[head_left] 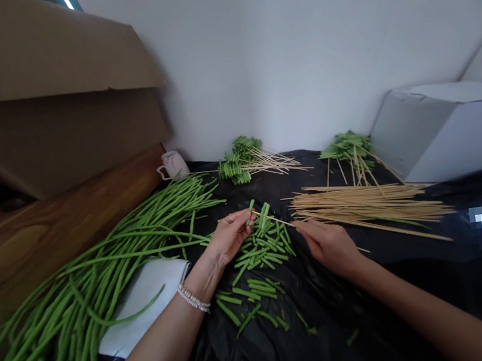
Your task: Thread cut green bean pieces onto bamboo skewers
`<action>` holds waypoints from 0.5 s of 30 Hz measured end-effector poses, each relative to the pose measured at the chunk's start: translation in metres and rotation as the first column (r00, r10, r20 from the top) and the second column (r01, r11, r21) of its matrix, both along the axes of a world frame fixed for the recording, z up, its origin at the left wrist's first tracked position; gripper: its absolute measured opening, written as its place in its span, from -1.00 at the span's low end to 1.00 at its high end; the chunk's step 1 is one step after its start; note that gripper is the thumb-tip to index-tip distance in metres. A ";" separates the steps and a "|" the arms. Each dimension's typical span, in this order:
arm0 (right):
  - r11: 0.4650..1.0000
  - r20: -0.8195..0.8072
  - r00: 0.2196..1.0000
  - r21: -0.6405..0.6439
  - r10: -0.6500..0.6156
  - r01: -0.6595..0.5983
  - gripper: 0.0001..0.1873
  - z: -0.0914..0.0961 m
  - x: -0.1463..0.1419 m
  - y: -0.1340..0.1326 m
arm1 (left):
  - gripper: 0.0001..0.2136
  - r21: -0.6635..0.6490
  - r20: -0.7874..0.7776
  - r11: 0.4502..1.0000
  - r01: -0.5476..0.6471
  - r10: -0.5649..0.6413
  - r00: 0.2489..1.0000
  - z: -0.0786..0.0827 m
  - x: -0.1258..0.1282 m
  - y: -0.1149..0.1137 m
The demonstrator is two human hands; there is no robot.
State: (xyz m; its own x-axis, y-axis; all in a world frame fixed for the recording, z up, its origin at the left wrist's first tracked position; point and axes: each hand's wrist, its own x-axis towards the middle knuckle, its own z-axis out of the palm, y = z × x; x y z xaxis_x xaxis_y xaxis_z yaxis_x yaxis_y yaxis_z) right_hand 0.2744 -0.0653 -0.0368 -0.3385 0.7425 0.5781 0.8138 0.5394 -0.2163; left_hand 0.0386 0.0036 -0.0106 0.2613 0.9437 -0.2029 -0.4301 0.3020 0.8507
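My right hand [330,245] grips a thin wooden skewer [278,220] that points left. A few cut green bean pieces [264,213] are threaded on it, side by side. At the skewer's tip, my left hand [234,233] pinches another green bean piece [251,205] between thumb and fingers; whether the tip has gone through it I cannot tell. Below both hands lies a loose pile of cut bean pieces [261,254] on black plastic sheeting [324,322]. A beaded bracelet [193,299] circles my left wrist.
Long whole beans [114,260] spread over the left side, partly on a white sheet [148,285]. Bare skewers [371,205] lie at right. Behind are filled skewers [239,166], more [347,150] by a white box [445,126], a mug [174,165] and a cardboard box [55,98].
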 end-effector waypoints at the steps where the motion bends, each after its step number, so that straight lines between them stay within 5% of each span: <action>1: 1.000 -0.003 1.000 -0.004 0.005 -0.005 -0.66 0.000 0.000 0.000 | -0.80 0.000 0.002 1.000 0.001 -0.001 1.000 0.000 0.000 0.000; 15: 0.997 -0.070 0.996 -0.049 0.051 -0.054 -0.68 -0.003 -0.003 0.000 | -0.78 0.069 -0.087 0.997 0.017 -0.011 0.996 -0.004 0.006 -0.005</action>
State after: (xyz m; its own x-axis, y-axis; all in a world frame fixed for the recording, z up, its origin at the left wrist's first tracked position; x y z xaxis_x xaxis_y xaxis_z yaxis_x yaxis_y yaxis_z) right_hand 0.2715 -0.0655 -0.0393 -0.3383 0.7538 0.5632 0.7667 0.5679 -0.2994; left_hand 0.0447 -0.0014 -0.0147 0.2587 0.9527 -0.1594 -0.3501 0.2463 0.9038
